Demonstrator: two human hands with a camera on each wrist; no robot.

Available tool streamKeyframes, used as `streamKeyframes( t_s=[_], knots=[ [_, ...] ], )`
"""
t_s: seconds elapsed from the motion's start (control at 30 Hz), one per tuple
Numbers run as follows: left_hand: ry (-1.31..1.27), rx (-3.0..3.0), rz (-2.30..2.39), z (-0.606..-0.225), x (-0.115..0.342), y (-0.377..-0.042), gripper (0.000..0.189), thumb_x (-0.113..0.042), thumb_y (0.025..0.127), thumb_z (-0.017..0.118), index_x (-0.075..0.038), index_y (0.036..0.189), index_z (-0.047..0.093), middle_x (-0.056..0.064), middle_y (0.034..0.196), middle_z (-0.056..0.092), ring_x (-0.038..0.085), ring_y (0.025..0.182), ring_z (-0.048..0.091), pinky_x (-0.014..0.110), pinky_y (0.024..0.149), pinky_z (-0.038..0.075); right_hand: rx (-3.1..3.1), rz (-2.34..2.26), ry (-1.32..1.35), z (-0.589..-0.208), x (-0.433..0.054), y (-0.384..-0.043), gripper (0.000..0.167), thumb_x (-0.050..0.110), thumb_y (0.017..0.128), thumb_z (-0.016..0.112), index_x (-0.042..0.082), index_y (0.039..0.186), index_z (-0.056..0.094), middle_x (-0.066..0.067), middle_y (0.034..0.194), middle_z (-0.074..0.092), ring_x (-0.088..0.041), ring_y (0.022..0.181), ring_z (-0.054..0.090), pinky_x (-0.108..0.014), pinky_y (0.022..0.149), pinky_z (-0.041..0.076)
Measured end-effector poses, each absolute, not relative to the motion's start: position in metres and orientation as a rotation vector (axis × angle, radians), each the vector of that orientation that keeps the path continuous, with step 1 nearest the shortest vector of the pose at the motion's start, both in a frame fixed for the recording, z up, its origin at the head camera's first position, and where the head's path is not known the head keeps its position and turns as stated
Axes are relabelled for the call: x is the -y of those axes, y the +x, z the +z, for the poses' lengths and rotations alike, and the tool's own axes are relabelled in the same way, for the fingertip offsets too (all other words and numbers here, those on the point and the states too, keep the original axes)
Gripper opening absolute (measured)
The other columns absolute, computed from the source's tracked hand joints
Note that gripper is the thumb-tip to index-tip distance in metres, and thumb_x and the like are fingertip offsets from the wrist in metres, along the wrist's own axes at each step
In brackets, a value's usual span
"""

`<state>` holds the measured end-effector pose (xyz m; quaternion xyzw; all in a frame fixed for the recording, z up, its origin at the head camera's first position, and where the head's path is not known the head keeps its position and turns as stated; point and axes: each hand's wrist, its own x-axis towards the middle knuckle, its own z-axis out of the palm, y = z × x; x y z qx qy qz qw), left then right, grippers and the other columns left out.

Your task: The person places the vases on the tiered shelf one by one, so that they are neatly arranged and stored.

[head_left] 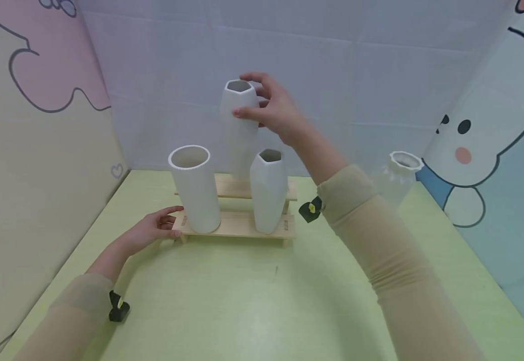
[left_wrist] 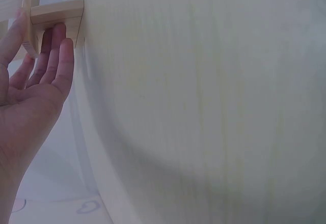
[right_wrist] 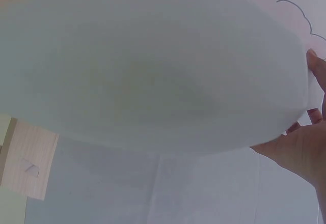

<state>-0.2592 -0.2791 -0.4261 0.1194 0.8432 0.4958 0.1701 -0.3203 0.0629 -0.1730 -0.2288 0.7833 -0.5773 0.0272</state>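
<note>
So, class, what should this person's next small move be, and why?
Probably ease the rear vase squarely onto the rear board before letting go: the right hand grips it near its top, and firm contact at the base is hard to confirm. The left hand grips the wooden stand's left end, which should help steady it.

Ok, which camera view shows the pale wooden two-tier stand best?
The head view: both tiers of the pale wooden two-tier stand show, though smooth white vases hide parts. The left wrist view shows just the end that the left hand holds; the right wrist view shows only pieces toward the left, the rest blocked or out of frame.
</note>
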Motion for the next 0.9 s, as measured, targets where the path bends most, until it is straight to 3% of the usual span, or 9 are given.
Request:
streamKeyframes(
  t_s=[0.3, 0.9],
  knots=[
    [0.34, -2.401, 1.404, -0.428, 0.28, -0.261, 0.078, -0.031, 0.083, 0.072, -0.015, 0.147, 0.03, 0.019, 0.129, 0.053, 0.03, 0.117, 0.052, 0.025, 0.088, 0.047, -2.396, -1.773, -0.701, -0.184, -0.036, -0.337, 0.073, 0.023, 0.074, 0.081, 0.03, 0.135, 0.041, -0.001, 0.132, 0.051, -0.02, 0.109, 0.057, -0.038, 0.085, 0.049],
    [0.349, -2.386, 1.422, -0.423, 0.277, -0.258, 0.078, -0.027, 0.084, 0.072, -0.012, 0.147, 0.029, 0.02, 0.129, 0.053, 0.029, 0.116, 0.053, 0.023, 0.087, 0.047, -2.452, -1.781, -0.554, -0.189, 0.003, -0.334, 0.072, 0.018, 0.073, 0.083, 0.024, 0.132, 0.044, -0.004, 0.129, 0.052, -0.021, 0.105, 0.057, -0.032, 0.083, 0.052]
  ],
)
